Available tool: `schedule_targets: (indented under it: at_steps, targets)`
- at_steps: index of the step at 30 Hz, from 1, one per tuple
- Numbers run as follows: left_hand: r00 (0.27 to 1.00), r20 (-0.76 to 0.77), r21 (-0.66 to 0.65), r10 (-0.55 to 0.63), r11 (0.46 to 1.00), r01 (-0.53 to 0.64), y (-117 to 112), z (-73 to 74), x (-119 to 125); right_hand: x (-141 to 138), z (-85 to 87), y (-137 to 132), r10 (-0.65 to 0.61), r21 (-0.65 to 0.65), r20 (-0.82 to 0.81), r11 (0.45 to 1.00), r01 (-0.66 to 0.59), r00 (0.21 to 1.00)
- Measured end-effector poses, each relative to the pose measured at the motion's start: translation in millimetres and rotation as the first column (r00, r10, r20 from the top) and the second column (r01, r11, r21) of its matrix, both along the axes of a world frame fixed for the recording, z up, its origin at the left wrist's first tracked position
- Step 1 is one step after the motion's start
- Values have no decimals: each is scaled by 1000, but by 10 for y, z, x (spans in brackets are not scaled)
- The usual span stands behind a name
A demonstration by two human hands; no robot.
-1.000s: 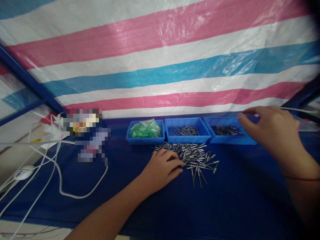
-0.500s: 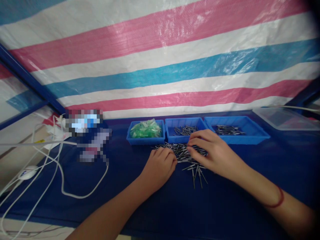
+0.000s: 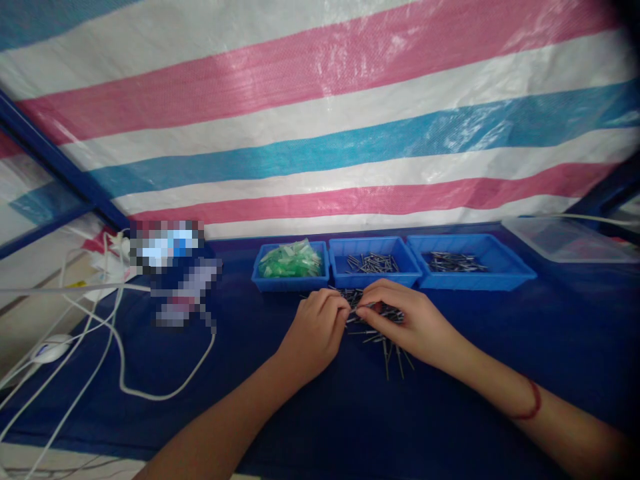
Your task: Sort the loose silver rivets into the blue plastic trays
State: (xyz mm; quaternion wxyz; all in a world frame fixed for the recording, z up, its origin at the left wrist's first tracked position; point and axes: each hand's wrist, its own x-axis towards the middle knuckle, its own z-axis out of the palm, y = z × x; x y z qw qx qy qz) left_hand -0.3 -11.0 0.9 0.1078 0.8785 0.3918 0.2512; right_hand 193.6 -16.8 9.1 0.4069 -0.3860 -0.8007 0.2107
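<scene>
A loose pile of small metal pins [image 3: 376, 331] lies on the dark blue table cloth [image 3: 450, 373], in front of three blue trays. My left hand [image 3: 317, 330] rests on the left edge of the pile with its fingers curled in a pinch. My right hand [image 3: 405, 319] covers the right part of the pile, fingers bent, its fingertips meeting the left hand's over a thin pin. The left tray [image 3: 291, 279] holds green plastic parts. The middle tray [image 3: 376, 271] and the right tray [image 3: 473, 276] each hold metal pins.
A striped pink, white and blue tarp [image 3: 320, 120] hangs behind the table. White cables [image 3: 120, 347] and a white switch [image 3: 49, 347] lie at the left. A clear plastic lid [image 3: 565, 239] sits at the back right. Blurred items [image 3: 173, 267] stand left of the trays.
My right hand came down from the right tray to the pile, then drew left to meet the left hand. The left hand's fingers curled into a pinch.
</scene>
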Motion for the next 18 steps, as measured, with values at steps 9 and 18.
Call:
schedule_targets:
  at_steps: [9,18]
  targets:
    - [998,42,-14,-47,999,48,16,4,-3,-52,-55,-35,-84,-41,-117,996,79,990]
    - [991,132,-60,-30,997,38,20,-2,1,-68,-41,-74,-36,-6,-111,999,35,993]
